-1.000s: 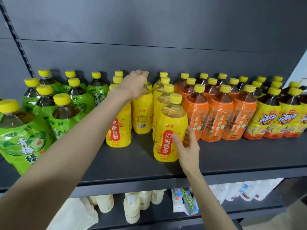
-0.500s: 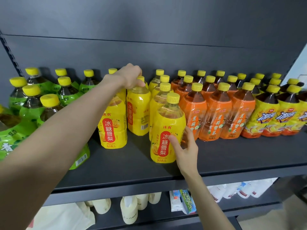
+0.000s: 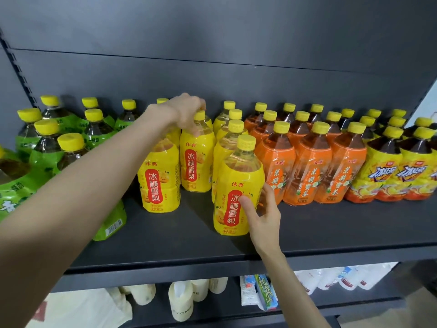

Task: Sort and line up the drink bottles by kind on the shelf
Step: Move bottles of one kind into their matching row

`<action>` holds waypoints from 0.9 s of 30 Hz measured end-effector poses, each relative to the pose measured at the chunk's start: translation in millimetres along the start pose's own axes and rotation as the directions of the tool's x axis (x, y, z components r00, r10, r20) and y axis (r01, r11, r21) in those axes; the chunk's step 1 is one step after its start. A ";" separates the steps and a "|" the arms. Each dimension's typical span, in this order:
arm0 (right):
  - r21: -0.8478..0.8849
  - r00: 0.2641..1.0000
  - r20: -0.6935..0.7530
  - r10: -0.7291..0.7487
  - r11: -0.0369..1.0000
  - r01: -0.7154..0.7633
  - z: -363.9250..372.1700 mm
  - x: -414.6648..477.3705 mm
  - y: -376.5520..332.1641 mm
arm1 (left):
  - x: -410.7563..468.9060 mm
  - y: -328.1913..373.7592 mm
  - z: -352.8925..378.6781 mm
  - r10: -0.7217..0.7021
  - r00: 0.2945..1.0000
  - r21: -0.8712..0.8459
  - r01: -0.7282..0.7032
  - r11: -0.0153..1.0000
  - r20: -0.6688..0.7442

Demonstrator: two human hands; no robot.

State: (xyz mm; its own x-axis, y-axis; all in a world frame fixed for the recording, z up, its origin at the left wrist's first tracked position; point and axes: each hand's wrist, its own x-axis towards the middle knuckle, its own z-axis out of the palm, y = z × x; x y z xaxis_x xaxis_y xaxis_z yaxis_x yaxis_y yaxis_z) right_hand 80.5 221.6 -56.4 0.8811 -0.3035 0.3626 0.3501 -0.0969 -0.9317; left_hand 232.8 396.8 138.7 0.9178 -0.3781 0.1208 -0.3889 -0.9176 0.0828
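Currently, the left hand (image 3: pixel 186 110) pinches the neck of the second yellow bottle (image 3: pixel 197 162) just under its cap, prob. to square its label to the front. The right hand (image 3: pixel 264 216) holds the front yellow bottle (image 3: pixel 236 185), thumb on label, fingers (image 3: pixel 268 195) curled round its right side, likely steadying it vs. the adjacent orange bottles (image 3: pixel 309 166). All stand on the shelf (image 3: pixel 331 228), w/ green bottles (image 3: pixel 68 147) at left.

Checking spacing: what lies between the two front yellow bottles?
Head view: bare shelf only; the bottle the left hand grips stands behind that gap.
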 end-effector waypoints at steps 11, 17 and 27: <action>0.001 1.000 -0.021 0.010 1.000 -0.010 2.4 -1.9 0.0 | 13.2 4.9 9.4 -0.027 0.993 0.085 0.037 0.996 -0.112; 0.005 1.000 -0.009 -0.007 1.000 0.007 2.2 -4.5 -2.2 | -9.2 6.1 19.4 0.022 0.974 0.074 -0.006 0.997 -0.225; -0.058 1.000 -0.007 0.027 0.998 -0.028 39.7 -14.1 -6.0 | -140.4 24.7 121.6 -0.253 0.731 -0.598 -0.256 0.759 -0.634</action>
State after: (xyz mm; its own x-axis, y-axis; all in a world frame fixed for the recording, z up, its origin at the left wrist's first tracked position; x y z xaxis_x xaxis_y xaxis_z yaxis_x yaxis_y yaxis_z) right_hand 78.6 264.1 -55.2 0.8882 -0.3122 0.3370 0.3066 -0.1436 -0.9410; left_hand 104.0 412.3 3.6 0.7185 0.0337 0.6947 -0.5782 -0.5262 0.6235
